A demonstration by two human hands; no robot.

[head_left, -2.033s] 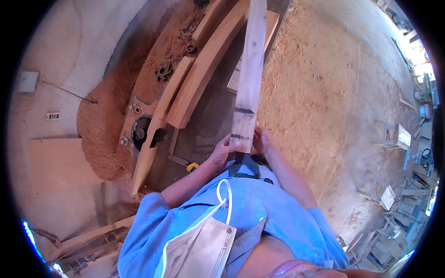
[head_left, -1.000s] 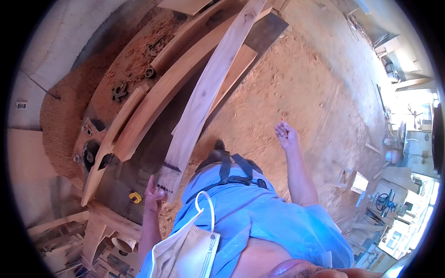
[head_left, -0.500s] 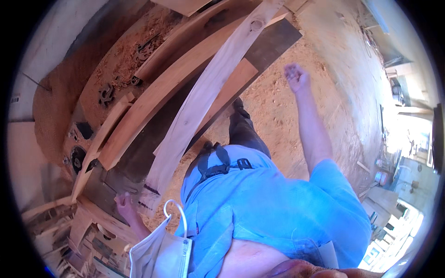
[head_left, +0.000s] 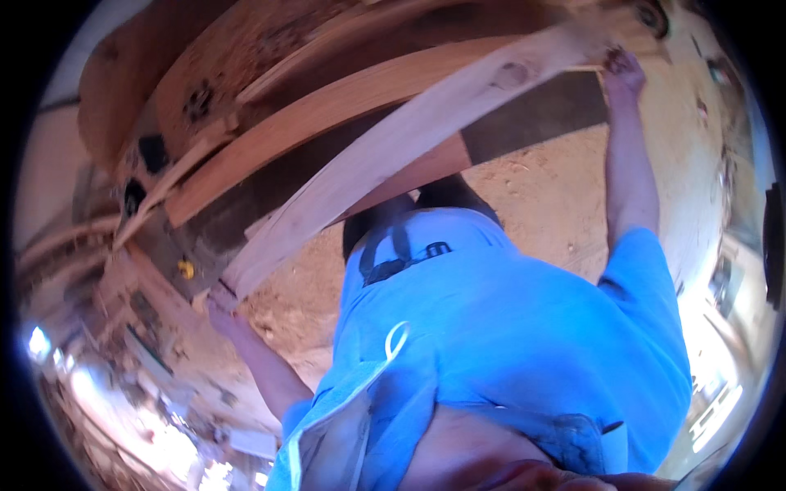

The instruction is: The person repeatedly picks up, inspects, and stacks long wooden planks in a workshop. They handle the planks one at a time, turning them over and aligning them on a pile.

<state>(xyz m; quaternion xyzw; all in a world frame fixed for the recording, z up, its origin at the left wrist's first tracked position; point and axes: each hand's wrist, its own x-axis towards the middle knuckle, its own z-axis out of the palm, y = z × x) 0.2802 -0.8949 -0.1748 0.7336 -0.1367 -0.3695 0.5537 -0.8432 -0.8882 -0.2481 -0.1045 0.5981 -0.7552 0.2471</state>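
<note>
A long pale wooden plank (head_left: 385, 155) with a dark knot lies slantwise in front of me, from near left to far right. At its near left end my left hand (head_left: 223, 309) is closed on the wood. My right hand (head_left: 624, 75) reaches out to the far right end, its fingers curled against the plank's edge; motion blurs them a little. Beneath the plank is a dark flat work surface (head_left: 536, 119), with a shorter reddish board (head_left: 434, 168) on it. A curved wooden beam (head_left: 303, 114) rests just beyond the plank.
Sawdust covers the floor (head_left: 548, 176). More curved timber (head_left: 327, 61) stands farther off. A small yellow object (head_left: 187, 268) sits near my left hand. Wood pieces (head_left: 155, 286) are piled at the left. A white face mask (head_left: 336, 438) hangs in front of my blue shirt.
My right hand has moved right and away to the plank's far end. My left hand has come onto its near end. The view has turned, and the yellow object now shows.
</note>
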